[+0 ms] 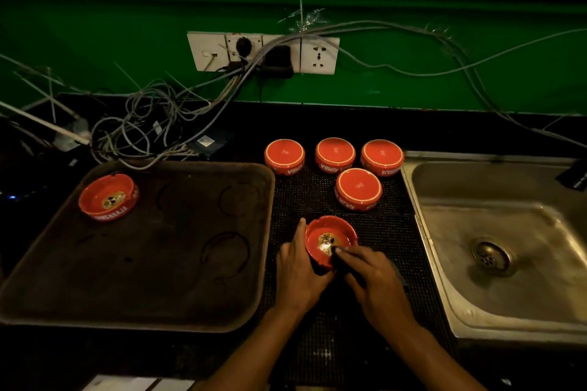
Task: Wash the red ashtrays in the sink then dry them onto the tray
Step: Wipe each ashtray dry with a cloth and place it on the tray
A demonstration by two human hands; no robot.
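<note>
One red ashtray (108, 197) is set upright on the tray (178, 289). A second ashtray (330, 240) is gripped at its rim by the left hand (298, 270) on the surface (397, 263) between tray and sink (508, 247), while a dark cloth, hard to make out, is held inside it by the right hand (371, 276). Four inverted ashtrays (358, 188) are judged still to be dried.

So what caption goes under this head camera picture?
Left hand holds a red ashtray while the right hand wipes inside; one ashtray sits on the tray.

red ashtrays (334, 155): 6 | tray (178, 324): 1 | sink (451, 263): 1 | hands (300, 273): 2
</note>
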